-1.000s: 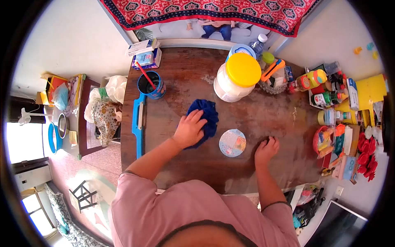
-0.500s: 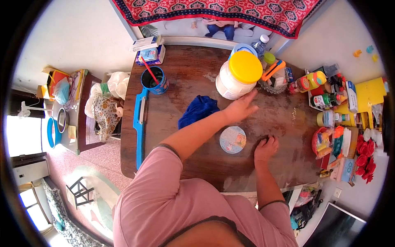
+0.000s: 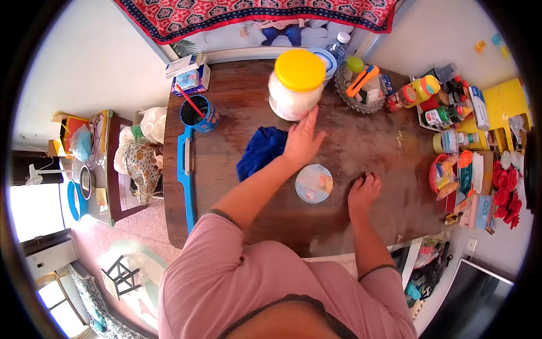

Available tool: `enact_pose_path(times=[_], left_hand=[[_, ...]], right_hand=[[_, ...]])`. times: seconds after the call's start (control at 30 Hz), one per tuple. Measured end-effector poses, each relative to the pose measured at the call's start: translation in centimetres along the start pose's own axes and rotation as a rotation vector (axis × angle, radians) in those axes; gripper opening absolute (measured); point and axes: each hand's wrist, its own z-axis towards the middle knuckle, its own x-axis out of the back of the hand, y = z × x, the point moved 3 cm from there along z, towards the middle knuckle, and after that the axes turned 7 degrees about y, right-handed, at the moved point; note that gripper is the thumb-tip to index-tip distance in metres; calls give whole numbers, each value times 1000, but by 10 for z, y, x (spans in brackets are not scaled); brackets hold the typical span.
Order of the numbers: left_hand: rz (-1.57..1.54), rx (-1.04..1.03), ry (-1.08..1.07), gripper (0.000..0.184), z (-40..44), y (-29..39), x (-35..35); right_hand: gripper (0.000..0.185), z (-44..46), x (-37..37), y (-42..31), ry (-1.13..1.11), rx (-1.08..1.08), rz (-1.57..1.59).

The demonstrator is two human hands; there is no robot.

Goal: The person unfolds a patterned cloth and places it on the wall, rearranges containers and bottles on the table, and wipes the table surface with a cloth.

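A large jar with a yellow lid and white contents stands at the back of the dark wooden table. My left hand reaches up to it, fingers stretched, with the fingertips against its lower right side. Next to that forearm lies a crumpled dark blue cloth. A round, pale printed disc rests flat between my two arms. My right hand rests on the tabletop right of the disc, its fingers loosely bent and slightly apart, holding nothing visible.
A blue cup with a red stick and a blue-handled long tool are at left. A glass bowl holding an orange cutter stands behind right. Bottles and jars crowd the right edge; boxes sit back left.
The jar has slid left, away from the glass bowl, with my left hand beside it; more of the blue-lidded container behind shows. My right hand stays on the table. The view has shifted.
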Motion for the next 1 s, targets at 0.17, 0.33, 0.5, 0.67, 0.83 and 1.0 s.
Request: enact_pose_path(times=[0.17, 0.33, 0.5, 0.67, 0.83, 1.0], left_hand=[[-75, 104, 98, 68, 20, -19, 34], [-22, 201, 208, 66, 44, -46, 55], [55, 285, 262, 64, 59, -63, 78], [195, 242, 377, 69, 68, -93, 92], [206, 312, 429, 75, 72, -91, 108], [231, 289, 486, 77, 69, -94, 114]], right_hand=[[28, -2, -6, 4, 39, -2, 29], [27, -4, -8, 5, 12, -18, 22], [26, -5, -7, 3, 2, -30, -34], [25, -4, -5, 4, 3, -7, -10], [27, -2, -1, 1, -5, 14, -58], [27, -3, -4, -1, 7, -26, -6]])
